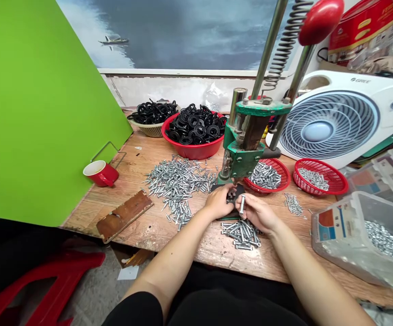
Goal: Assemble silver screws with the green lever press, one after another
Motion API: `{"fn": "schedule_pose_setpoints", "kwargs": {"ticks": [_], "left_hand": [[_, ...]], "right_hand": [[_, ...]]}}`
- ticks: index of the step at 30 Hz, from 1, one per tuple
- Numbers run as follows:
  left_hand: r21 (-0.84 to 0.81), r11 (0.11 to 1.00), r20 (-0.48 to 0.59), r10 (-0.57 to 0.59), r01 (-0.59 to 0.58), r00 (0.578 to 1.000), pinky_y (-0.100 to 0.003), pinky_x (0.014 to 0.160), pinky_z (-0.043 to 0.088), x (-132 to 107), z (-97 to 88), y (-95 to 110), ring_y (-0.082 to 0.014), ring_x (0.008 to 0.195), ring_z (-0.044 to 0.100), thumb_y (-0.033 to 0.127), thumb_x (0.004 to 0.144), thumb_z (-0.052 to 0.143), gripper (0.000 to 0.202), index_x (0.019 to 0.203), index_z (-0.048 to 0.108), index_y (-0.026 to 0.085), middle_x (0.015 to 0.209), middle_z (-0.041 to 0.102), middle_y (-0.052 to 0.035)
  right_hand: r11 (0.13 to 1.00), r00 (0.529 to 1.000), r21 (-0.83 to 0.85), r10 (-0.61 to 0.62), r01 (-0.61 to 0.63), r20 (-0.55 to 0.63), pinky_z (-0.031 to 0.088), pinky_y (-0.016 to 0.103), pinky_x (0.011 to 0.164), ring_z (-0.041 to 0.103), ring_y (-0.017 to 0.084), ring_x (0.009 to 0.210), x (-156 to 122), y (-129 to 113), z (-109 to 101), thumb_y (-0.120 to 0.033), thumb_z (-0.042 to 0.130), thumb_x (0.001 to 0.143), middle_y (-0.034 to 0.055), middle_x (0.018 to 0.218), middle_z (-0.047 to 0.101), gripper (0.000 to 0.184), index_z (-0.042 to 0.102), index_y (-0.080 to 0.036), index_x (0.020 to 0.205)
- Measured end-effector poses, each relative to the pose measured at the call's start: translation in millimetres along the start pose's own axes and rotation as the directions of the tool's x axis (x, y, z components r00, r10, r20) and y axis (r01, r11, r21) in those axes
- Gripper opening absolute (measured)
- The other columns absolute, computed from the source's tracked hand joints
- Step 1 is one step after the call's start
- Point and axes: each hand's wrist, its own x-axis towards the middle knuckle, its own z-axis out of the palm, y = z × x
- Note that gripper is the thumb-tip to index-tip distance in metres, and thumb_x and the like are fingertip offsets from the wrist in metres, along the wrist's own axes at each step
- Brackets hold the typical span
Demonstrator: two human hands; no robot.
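My left hand (219,201) is closed on a small black part (232,195) at the base of the green hand press (244,145). My right hand (259,213) pinches a silver metal pin (242,204) upright, right beside that black part. A small heap of silver pins (242,233) lies just below both hands on the wooden bench (196,244). A larger spread of silver pins (178,183) lies to the left of the press.
A red bowl (193,149) and a woven basket (152,129) hold black rings at the back. Two red mesh baskets (320,176) with pins sit right of the press, near a white fan (335,122). Clear plastic tub (362,235) at right. Red cup (100,173), green board (40,108) left.
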Motion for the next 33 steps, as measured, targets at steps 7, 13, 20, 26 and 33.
{"fn": "schedule_pose_setpoints", "kwargs": {"ticks": [7, 13, 20, 26, 33], "left_hand": [[-0.015, 1.0, 0.002, -0.001, 0.001, 1.0, -0.033, 0.094, 0.039, -0.2, -0.5, 0.1, -0.0209, 0.105, 0.052, 0.015, 0.064, 0.055, 0.059, 0.121, 0.042, 0.023, 0.115, 0.057, -0.0018], [0.014, 1.0, -0.002, 0.022, -0.022, 1.0, -0.032, 0.097, 0.037, 2.2, -0.2, -1.0, -0.0188, 0.108, 0.049, 0.01, 0.064, 0.05, 0.054, 0.116, 0.048, 0.022, 0.119, 0.055, -0.0006], [0.041, 0.998, -0.031, 0.056, -0.055, 0.998, -0.029, 0.094, 0.04, 2.2, 1.9, -2.9, -0.0173, 0.103, 0.052, 0.01, 0.067, 0.047, 0.05, 0.115, 0.05, 0.022, 0.117, 0.056, -0.0005], [0.043, 0.998, -0.052, 0.043, -0.041, 0.998, -0.03, 0.096, 0.039, 1.4, 2.8, -1.8, -0.0174, 0.106, 0.051, 0.01, 0.067, 0.047, 0.05, 0.116, 0.049, 0.022, 0.118, 0.056, -0.0016], [0.019, 1.0, -0.08, 0.009, -0.007, 0.997, -0.032, 0.096, 0.039, 2.4, 3.4, -2.2, -0.0184, 0.105, 0.052, 0.01, 0.066, 0.049, 0.052, 0.117, 0.049, 0.021, 0.117, 0.056, -0.003]], "right_hand": [[0.995, 0.998, 0.073, 0.064, -0.065, 0.021, 0.031, 0.018, 0.042, 0.038, 0.008, 0.049, -10.0, 2.6, -0.3, -0.046, 0.039, 0.082, 0.0015, 0.065, 0.047, 0.029, 0.045, -0.017, 0.086], [0.609, 0.993, -0.788, -0.117, 0.089, 0.022, 0.041, 0.025, 0.069, 0.052, 0.013, 0.072, -17.3, -8.1, -19.1, -0.044, 0.042, 0.083, 0.0037, 0.08, 0.06, 0.032, 0.06, -0.017, 0.082], [0.131, 0.935, -0.976, -0.289, -0.175, -0.207, 0.037, 0.03, 0.082, 0.051, 0.021, 0.1, 50.2, -50.4, -94.1, -0.036, 0.043, 0.082, 0.0083, 0.108, 0.057, 0.031, 0.059, -0.02, 0.104], [0.089, 0.98, -0.982, -0.093, -0.169, -0.177, 0.037, 0.024, 0.066, 0.056, 0.017, 0.077, 87.3, -36.7, -116.0, -0.033, 0.056, 0.074, 0.0059, 0.089, 0.064, 0.021, 0.064, -0.018, 0.086], [0.152, 0.922, -0.967, -0.303, -0.205, -0.243, 0.036, 0.025, 0.068, 0.054, 0.017, 0.084, 64.4, -40.2, -95.2, -0.037, 0.04, 0.085, 0.0074, 0.096, 0.061, 0.03, 0.06, -0.016, 0.09]]}}
